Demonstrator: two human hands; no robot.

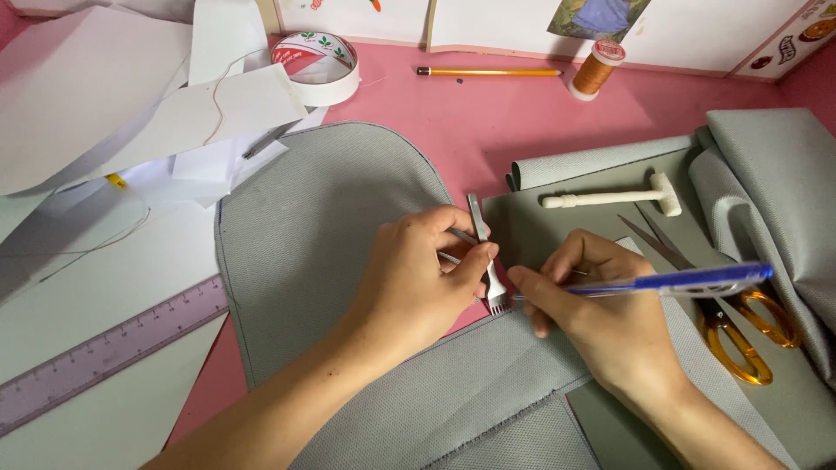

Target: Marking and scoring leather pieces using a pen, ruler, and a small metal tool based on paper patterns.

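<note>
**A:** From the head camera, how far along are you? Your pronged metal chisel (493, 280) stands with its teeth at the edge of the grey fabric piece (331, 235), where it meets the second grey panel (514, 383) lying across the bottom. I can't make out any row of marks or holes along that edge, so I'd judge the marking has hardly begun and nearly the whole edge is left.

**B:** And your hands?

**A:** Your left hand (418, 278) is curled round the chisel, thumb and fingers pinching its shank, heel resting on the fabric. Your right hand (601, 305) is closed on a blue pen (670, 281), its tip brought in just beside the prongs. The white mallet (610, 198) and orange-handled scissors (731, 322) lie untouched to your right, on the grey sheet.
</note>
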